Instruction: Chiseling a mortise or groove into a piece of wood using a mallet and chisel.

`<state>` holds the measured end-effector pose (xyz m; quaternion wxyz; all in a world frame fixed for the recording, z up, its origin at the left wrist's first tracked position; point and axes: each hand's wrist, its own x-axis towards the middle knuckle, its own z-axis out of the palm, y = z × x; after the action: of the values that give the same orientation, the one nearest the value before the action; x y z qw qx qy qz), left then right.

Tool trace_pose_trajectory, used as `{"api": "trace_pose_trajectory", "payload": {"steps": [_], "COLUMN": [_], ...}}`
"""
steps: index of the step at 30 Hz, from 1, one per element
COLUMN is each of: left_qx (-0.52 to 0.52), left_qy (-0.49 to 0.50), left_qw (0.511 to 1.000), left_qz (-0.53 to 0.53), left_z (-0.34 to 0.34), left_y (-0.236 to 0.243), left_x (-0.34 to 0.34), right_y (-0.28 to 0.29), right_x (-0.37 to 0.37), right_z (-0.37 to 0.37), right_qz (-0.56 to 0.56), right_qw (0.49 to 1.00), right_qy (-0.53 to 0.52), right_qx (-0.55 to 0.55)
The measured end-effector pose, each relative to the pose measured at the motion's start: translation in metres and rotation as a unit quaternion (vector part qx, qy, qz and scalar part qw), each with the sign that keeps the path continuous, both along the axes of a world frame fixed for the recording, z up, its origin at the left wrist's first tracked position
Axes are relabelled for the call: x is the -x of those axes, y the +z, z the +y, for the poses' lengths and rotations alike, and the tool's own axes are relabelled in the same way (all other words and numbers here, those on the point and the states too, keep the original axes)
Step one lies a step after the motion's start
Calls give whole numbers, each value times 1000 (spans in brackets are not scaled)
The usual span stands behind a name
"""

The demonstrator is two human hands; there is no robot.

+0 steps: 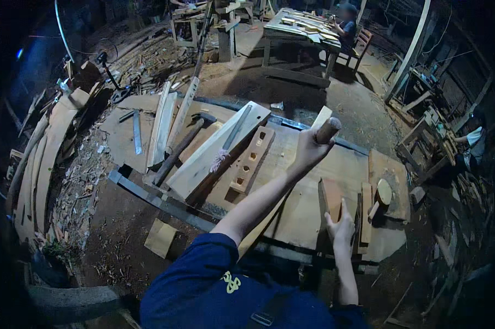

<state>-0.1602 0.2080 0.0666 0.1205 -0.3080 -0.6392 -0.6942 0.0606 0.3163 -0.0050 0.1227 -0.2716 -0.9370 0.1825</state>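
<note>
My left hand is raised over the bench, closed around a round wooden handle; I cannot see the tool's head. My right hand lies low at the near edge, fingers spread against a small reddish block standing on end, steadying it rather than gripping it. To do this well, I judge the block must stay upright and my right fingers must sit low on its side, away from its top, with the raised handle coming down straight. A mallet lies just to the right of the block, with thin slats between them, so that side is crowded. Left of my arm is a mortised rail and a wide plank with a steel bar on it, well apart from the block. The bench edge is just below my right hand, so there is little room towards me; the open room is above and ahead.
</note>
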Motion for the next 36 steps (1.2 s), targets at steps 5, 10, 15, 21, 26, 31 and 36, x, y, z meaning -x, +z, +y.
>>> {"api": "trace_pose_trajectory", "payload": {"steps": [5, 10, 15, 21, 26, 31, 36], "left_qx": [-2, 53, 207, 382, 533, 497, 518], "left_qy": [6, 38, 68, 333, 443, 338, 427], "left_qw": [1000, 996, 972, 847, 717, 792, 735], "left_qz": [21, 57, 86, 162, 76, -104, -97], "left_z": [1, -2, -23, -156, -255, -299, -305], "left_y": [-3, -7, -13, -52, -79, -86, -84], "left_x": [-10, -42, -67, -39, 4, 40, 51], "right_y": [36, 91, 103, 91, 78, 74, 72], "right_x": [23, 82, 116, 117, 110, 98, 90], "right_z": [1, -5, -30, -31, -38, -54, -68], "right_qz": [44, 357, 423, 502, 547, 550, 536], "right_qw": [997, 900, 797, 722, 675, 668, 708], "right_qy": [15, 248, 235, 197, 194, 225, 230], "right_qx": [-61, 41, 361, 433, 457, 447, 397]}}
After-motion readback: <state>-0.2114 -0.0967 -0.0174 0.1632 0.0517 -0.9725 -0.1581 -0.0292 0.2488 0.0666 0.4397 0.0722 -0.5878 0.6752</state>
